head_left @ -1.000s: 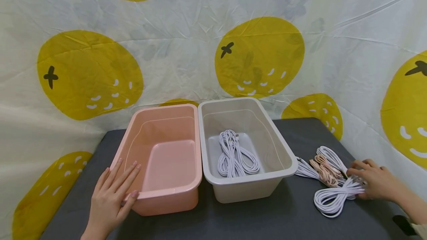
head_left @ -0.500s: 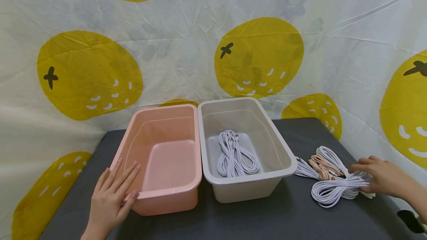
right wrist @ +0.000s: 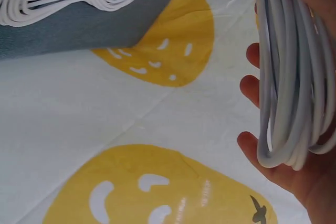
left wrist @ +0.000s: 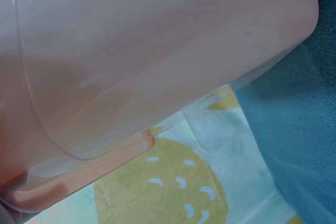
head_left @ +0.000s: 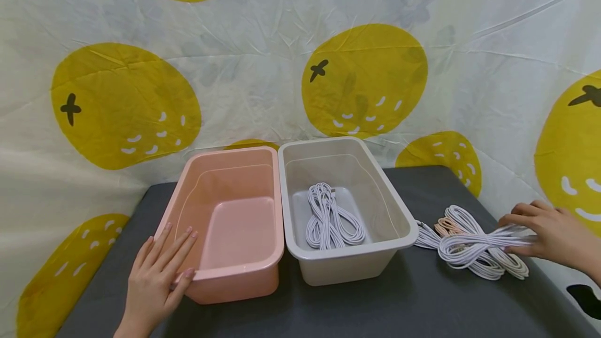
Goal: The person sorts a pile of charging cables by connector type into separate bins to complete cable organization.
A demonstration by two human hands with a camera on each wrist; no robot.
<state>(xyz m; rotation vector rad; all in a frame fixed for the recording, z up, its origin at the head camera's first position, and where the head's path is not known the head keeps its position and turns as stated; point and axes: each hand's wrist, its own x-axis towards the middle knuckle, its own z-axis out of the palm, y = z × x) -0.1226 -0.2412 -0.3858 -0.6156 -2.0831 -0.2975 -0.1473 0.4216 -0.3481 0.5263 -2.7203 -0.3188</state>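
My left hand (head_left: 157, 278) rests on the near left corner of the pink plastic bin (head_left: 237, 271), fingers straight along the inner wall. That bin's wall (left wrist: 157, 51) fills most of the left wrist view. At the far right, my right hand (head_left: 549, 231) grips one end of a coiled white cable (head_left: 474, 246), raised above the other cables. Its loops (right wrist: 289, 77) lie against the curled fingers in the right wrist view. Beneath are another coiled white cable (head_left: 509, 264) and a pink-orange cable bundle (head_left: 446, 226), partly hidden.
A beige-grey bin (head_left: 347, 252) stands beside the pink one, with a coiled white cable (head_left: 328, 218) inside. More white cable (head_left: 427, 236) lies by its right side on the dark table (head_left: 357, 312). A fruit-print cloth (head_left: 263, 82) hangs behind and at both sides.
My right hand has lifted the white cable and moved it up and right, uncovering another white coil below while covering more of the pink-orange bundle. The left hand and bins stay still.
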